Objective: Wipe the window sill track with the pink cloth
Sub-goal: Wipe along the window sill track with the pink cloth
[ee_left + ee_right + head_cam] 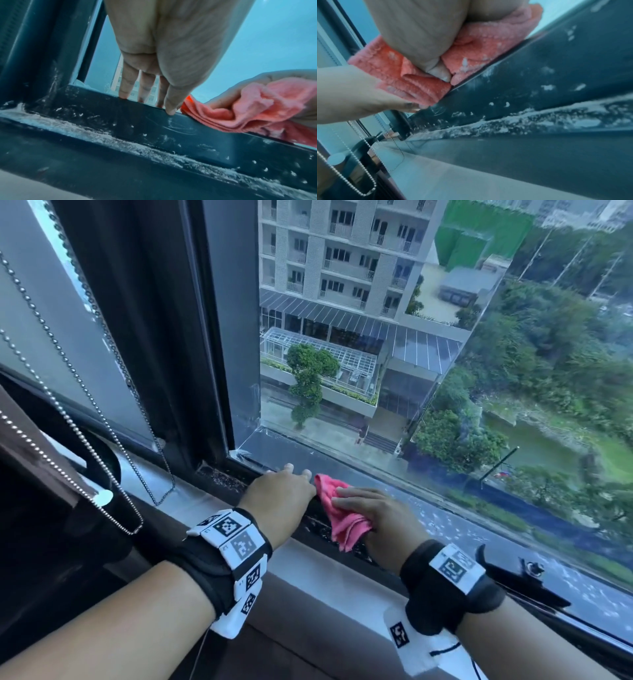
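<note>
The pink cloth [342, 517] lies bunched on the dark lower window rail, beside the sill track [224, 478], which holds pale dust and grit. My right hand [346, 498] grips the cloth, fingers on top and thumb underneath. From the left wrist, the cloth [243, 112] is folded in the right hand [221, 104]. My left hand [287, 474] sits just left of the cloth, its straight fingers [126, 86] touching the rail's top edge and holding nothing. From the right wrist, the thumb [426, 51] presses into the cloth [476, 54]; white dust streaks the track [530, 119].
A dark upright window frame [191, 337] meets the track at the left corner. Bead chains [68, 392] of a blind hang at the left over the pale inner ledge [325, 573]. A black latch [531, 571] sits on the rail to the right. Glass [445, 371] stands directly behind the rail.
</note>
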